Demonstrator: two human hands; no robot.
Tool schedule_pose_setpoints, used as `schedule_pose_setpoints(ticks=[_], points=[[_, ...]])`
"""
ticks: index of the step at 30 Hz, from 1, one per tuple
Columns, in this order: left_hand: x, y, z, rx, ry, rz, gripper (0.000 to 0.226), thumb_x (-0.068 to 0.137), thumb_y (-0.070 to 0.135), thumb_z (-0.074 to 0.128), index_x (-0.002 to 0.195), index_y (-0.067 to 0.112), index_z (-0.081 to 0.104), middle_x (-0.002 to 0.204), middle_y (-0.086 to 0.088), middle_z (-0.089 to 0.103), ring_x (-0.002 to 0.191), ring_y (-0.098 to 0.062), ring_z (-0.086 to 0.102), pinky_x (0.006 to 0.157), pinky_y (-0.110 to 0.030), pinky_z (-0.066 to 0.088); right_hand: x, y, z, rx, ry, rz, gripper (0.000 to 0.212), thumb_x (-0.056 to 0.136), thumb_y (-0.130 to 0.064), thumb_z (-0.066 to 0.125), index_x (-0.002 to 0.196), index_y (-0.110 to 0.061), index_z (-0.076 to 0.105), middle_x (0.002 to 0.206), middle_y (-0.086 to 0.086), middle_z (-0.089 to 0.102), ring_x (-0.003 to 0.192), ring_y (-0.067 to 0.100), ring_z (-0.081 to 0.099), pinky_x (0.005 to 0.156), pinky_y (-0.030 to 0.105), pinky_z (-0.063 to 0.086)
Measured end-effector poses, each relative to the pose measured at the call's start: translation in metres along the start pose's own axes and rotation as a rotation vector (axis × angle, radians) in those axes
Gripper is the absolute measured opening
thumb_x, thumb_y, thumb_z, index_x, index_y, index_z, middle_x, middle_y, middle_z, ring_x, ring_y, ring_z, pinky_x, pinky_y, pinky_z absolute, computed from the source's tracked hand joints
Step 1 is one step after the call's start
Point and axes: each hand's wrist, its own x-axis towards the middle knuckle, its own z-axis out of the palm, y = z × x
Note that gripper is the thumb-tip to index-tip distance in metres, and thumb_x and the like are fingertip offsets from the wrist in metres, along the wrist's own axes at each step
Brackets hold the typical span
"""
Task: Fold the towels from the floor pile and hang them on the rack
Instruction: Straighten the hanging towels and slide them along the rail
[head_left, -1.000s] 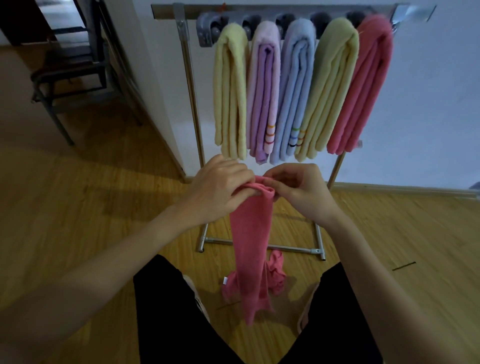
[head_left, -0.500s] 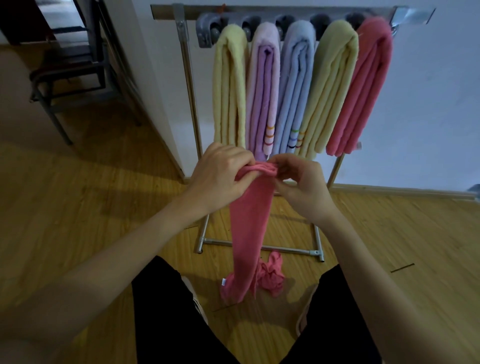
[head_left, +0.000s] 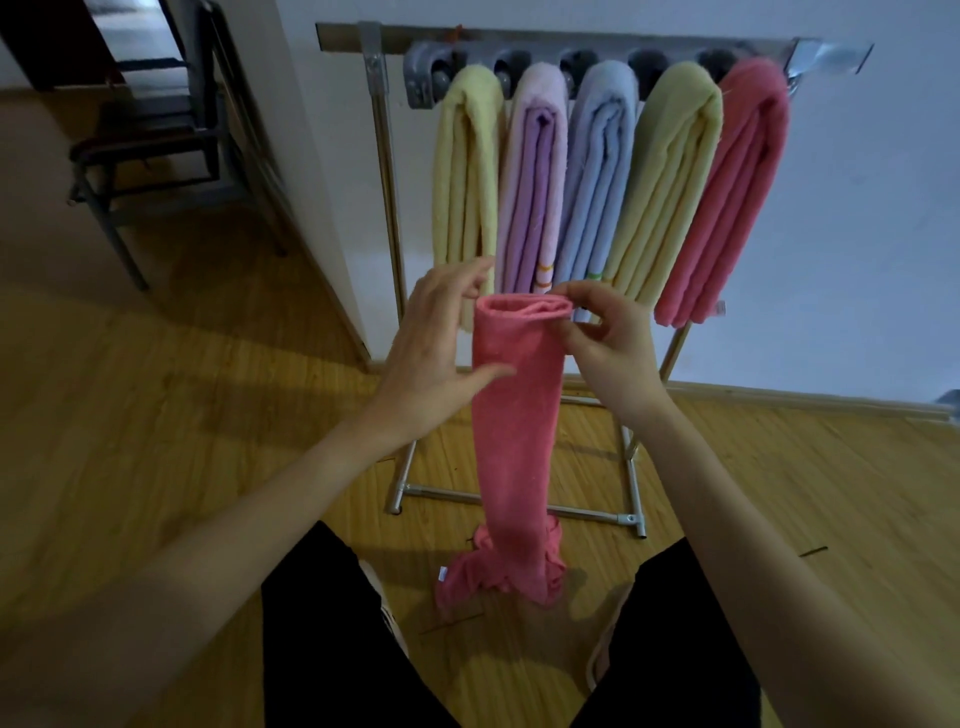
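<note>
head view: the pink towel (head_left: 514, 415) hangs as a long narrow strip between the two hands, its folded top edge level with the lower ends of the hung towels and its bottom end bunched on the wooden floor (head_left: 182, 415) in front of the rack (head_left: 387, 218). the right hand (head_left: 605, 340) pinches the top right corner of the strip; its grip is narrow and holds the towel. the left hand (head_left: 434, 340) has a wide grip, fingers spread, thumb against the strip's left side, not holding it. five folded towels already hang on the rack: yellow (head_left: 465, 171), lilac (head_left: 535, 176), blue (head_left: 597, 171), pale green (head_left: 665, 176) and pink (head_left: 727, 192). to do this step well, probably re-pinch the left corner, align the edges, lift the tail clear of the floor, then fold the strip in half.
</note>
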Motion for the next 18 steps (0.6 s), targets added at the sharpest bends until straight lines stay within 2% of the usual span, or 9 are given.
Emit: schedule_pose_setpoints(ticks=[1, 2, 5, 7, 11, 13, 15, 16, 18], points=[[-0.008, -0.006, 0.006, -0.071, -0.046, -0.102, 0.095, 0.065, 0.024, 0.085, 0.14, 0.028, 0.027, 0.129, 0.0, 0.043, 0.116, -0.002, 0.042, 0.099, -0.02, 0.04, 0.0, 0.002, 0.0, 0.002, 0.001, 0.013, 0.028, 0.087, 0.005, 0.06, 0.091, -0.023, 0.063, 0.086, -0.01, 0.064, 0.084, 0.007, 0.061, 0.068, 0.023, 0.056], [-0.017, -0.014, 0.012, -0.134, -0.122, -0.194, 0.099, 0.063, 0.024, 0.086, 0.141, 0.03, 0.026, 0.13, 0.002, 0.043, 0.115, -0.002, 0.044, 0.097, -0.019, 0.04, 0.0, 0.004, 0.001, 0.003, 0.008, 0.031, 0.024, 0.087, 0.004, 0.061, 0.092, -0.02, 0.064, 0.087, -0.008, 0.064, 0.085, 0.01, 0.061, 0.068, 0.023, 0.056], [-0.048, -0.048, 0.038, -0.286, -0.413, -0.438, 0.087, 0.061, 0.025, 0.088, 0.134, 0.026, 0.041, 0.12, 0.007, 0.055, 0.109, -0.005, 0.053, 0.096, -0.034, 0.046, 0.0, 0.011, 0.001, 0.016, 0.035, 0.092, 0.014, 0.087, 0.0, 0.062, 0.097, -0.009, 0.066, 0.087, -0.001, 0.066, 0.085, 0.015, 0.063, 0.068, 0.023, 0.056], [-0.071, -0.066, 0.056, -0.342, -0.523, -0.563, 0.076, 0.06, 0.026, 0.088, 0.126, 0.027, 0.05, 0.113, 0.006, 0.061, 0.105, -0.01, 0.058, 0.096, -0.042, 0.048, -0.001, 0.013, 0.001, 0.018, 0.051, 0.12, 0.013, 0.087, -0.002, 0.063, 0.098, -0.008, 0.067, 0.089, 0.001, 0.068, 0.089, 0.021, 0.065, 0.072, 0.03, 0.058], [-0.101, -0.082, 0.093, -0.405, -0.601, -0.686, 0.048, 0.063, 0.03, 0.086, 0.106, 0.021, 0.066, 0.104, 0.002, 0.069, 0.098, -0.013, 0.064, 0.087, -0.04, 0.054, -0.002, 0.011, 0.0, 0.037, 0.108, 0.174, 0.014, 0.087, -0.005, 0.065, 0.1, -0.008, 0.068, 0.093, 0.004, 0.069, 0.096, 0.027, 0.065, 0.077, 0.041, 0.058], [-0.108, -0.084, 0.11, -0.442, -0.645, -0.788, 0.04, 0.073, 0.022, 0.081, 0.109, 0.011, 0.067, 0.108, -0.005, 0.069, 0.099, -0.015, 0.065, 0.089, -0.036, 0.054, -0.003, 0.006, -0.003, 0.075, 0.146, 0.191, 0.015, 0.086, -0.005, 0.066, 0.095, -0.016, 0.068, 0.091, 0.002, 0.068, 0.095, 0.026, 0.065, 0.075, 0.039, 0.059], [-0.117, -0.084, 0.122, -0.509, -0.701, -0.843, 0.036, 0.082, 0.016, 0.073, 0.116, 0.006, 0.063, 0.116, -0.01, 0.066, 0.102, -0.015, 0.063, 0.087, -0.022, 0.053, -0.005, 0.0, -0.009, 0.133, 0.187, 0.2, 0.019, 0.087, -0.004, 0.065, 0.09, -0.022, 0.066, 0.089, 0.002, 0.067, 0.091, 0.022, 0.064, 0.07, 0.033, 0.058], [-0.122, -0.085, 0.126, -0.537, -0.714, -0.864, 0.035, 0.085, 0.015, 0.07, 0.118, 0.005, 0.062, 0.119, -0.01, 0.065, 0.105, -0.015, 0.062, 0.086, -0.018, 0.051, -0.006, -0.003, -0.014, 0.162, 0.212, 0.204, 0.016, 0.087, -0.005, 0.065, 0.09, -0.021, 0.067, 0.089, 0.004, 0.067, 0.088, 0.021, 0.064, 0.068, 0.031, 0.058], [-0.131, -0.085, 0.132, -0.564, -0.722, -0.925, 0.033, 0.089, 0.015, 0.065, 0.12, 0.006, 0.062, 0.119, -0.009, 0.065, 0.108, -0.016, 0.06, 0.089, -0.02, 0.05, -0.009, -0.002, -0.025, 0.199, 0.297, 0.229, 0.009, 0.088, -0.006, 0.065, 0.093, -0.012, 0.068, 0.089, 0.006, 0.067, 0.082, 0.018, 0.064, 0.066, 0.031, 0.058]])
